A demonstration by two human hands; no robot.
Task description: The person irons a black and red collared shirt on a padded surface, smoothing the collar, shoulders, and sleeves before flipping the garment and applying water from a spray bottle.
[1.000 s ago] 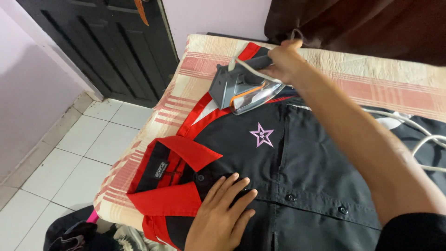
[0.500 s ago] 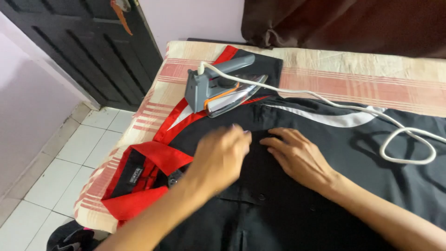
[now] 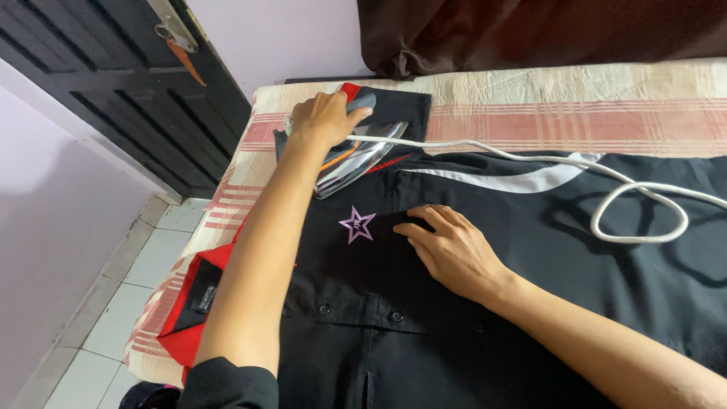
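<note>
Much of our black shirt (image 3: 485,303) runs off the lower and right edges of the frame, and its red collar (image 3: 198,299) hangs partly over the left edge of the padded surface, so we cannot see the whole garment. The iron (image 3: 356,155) sits at upper centre, its handle hidden under our left hand (image 3: 324,119) and only the shiny soleplate and grey body showing. Our left fingers are wrapped shut around that handle, with the forearm stretching up from the bottom of the frame and covering part of the shirt front. Our right hand (image 3: 454,250) lies palm down in the middle of the frame, fingers spread and flat on the fabric, gripping nothing, just right of the small purple star (image 3: 357,224). Its forearm leaves the frame at lower right. The white cord (image 3: 640,220) trails from the iron toward the right, loops on the shirt and is cut off at the edge. The striped cover (image 3: 575,113) shows along the top, a dark door (image 3: 113,83) stands at upper left, and pale floor tiles (image 3: 113,318) lie at lower left.
</note>
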